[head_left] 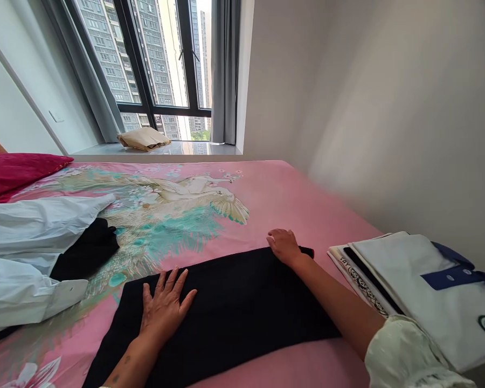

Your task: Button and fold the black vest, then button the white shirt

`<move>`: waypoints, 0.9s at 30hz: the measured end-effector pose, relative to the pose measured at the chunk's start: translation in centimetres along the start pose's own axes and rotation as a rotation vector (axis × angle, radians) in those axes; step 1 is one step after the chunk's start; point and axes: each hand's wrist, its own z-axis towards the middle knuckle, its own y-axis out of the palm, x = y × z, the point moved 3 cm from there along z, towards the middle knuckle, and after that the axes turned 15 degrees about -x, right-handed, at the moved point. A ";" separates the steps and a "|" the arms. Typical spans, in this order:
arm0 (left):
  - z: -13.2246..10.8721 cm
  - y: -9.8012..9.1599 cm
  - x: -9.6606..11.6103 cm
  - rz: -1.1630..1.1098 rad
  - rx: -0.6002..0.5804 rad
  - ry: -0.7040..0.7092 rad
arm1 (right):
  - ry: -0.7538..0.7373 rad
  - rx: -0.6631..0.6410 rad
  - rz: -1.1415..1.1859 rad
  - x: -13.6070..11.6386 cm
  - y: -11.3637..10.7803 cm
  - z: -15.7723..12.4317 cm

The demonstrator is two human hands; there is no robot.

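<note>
A black garment (234, 307) lies folded flat on the pink bedsheet (275, 194). My left hand (164, 307) rests flat on the garment's left part, fingers spread. At the cloth's far right corner, my right hand (283, 246) lies palm down, its fingers curled over the edge. Neither hand lifts the cloth.
A stack of folded shirts (420, 291), a white one with a blue collar on top, sits at the right by the wall. White and black clothes (36, 253) lie at the left. A red pillow (16, 172) and a window sill with a beige bundle (143, 138) are beyond.
</note>
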 end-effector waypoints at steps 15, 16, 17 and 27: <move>-0.1 -0.5 0.0 -0.054 -0.057 0.011 | -0.089 -0.043 0.117 -4.7 2.0 -5.6; -0.1 -0.5 0.0 -0.050 -0.059 0.011 | -0.136 -0.013 0.126 -6.4 2.2 -6.3; -0.1 -0.5 0.0 -0.044 -0.059 0.012 | -0.174 -0.009 0.136 -7.8 2.7 -7.0; 0.5 -0.2 -0.3 -0.001 -0.045 0.009 | -0.096 -0.156 0.262 -6.4 5.6 -8.7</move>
